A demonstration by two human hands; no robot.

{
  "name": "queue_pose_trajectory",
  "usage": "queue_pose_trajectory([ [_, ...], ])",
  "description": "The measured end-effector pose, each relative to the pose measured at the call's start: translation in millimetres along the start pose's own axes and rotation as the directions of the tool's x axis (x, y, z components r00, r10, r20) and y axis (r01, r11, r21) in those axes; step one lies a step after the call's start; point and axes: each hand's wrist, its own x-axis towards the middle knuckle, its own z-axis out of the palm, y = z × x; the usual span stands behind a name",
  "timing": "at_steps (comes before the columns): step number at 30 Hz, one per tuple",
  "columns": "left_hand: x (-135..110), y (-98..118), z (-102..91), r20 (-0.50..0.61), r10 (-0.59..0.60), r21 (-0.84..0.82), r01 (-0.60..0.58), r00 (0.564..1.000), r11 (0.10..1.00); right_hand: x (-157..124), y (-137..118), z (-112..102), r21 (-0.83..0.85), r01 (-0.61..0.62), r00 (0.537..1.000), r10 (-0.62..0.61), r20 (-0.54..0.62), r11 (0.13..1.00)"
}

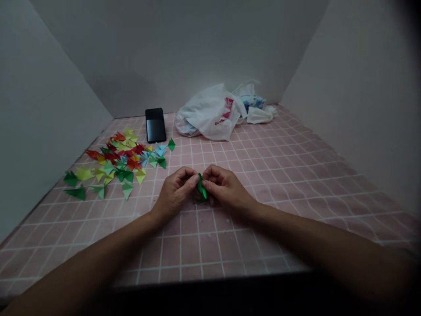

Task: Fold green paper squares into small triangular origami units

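Observation:
A small piece of folded green paper is pinched between my two hands, just above the middle of the table. My left hand grips its left side between thumb and fingers. On the other side, my right hand holds it with the thumb pressed along the paper. The fingertips cover part of the paper, so its full shape is hidden. Off to the left lies a loose spread of folded paper pieces in green, yellow, red, orange and light blue.
A black phone leans or lies near the back wall, beyond the paper pieces. Right of it sits a crumpled white plastic bag with red print, beside more crumpled wrapping. A pink checked cloth covers the table; walls enclose three sides.

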Motion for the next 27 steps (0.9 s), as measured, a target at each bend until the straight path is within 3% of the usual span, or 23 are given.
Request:
queue_pose_trajectory([
  [7,1,-4,-0.3,0.008,0.007,-0.040,-0.006,1.000,0.999,0,2,-2,-0.061,0.012,1.000,-0.012,0.001,0.998],
  [14,2,-5,0.0,0.013,0.015,-0.014,-0.015,1.000,1.000,-4,0,-1,0.026,-0.006,1.000,0.006,0.006,1.000],
  [23,2,-6,-1.0,0.057,0.019,-0.034,-0.017,0.998,0.999,0,2,-3,-0.016,0.015,1.000,-0.015,0.012,1.000],
  [25,2,-6,-1.4,0.014,0.039,-0.047,-0.038,0.999,0.998,0,-9,-8,-0.102,0.079,0.996,-0.074,0.045,0.992],
  [27,3,-7,-1.7,-0.001,0.056,-0.045,-0.056,0.998,0.997,-4,-29,-16,-0.234,0.274,0.961,-0.271,0.048,0.933],
])
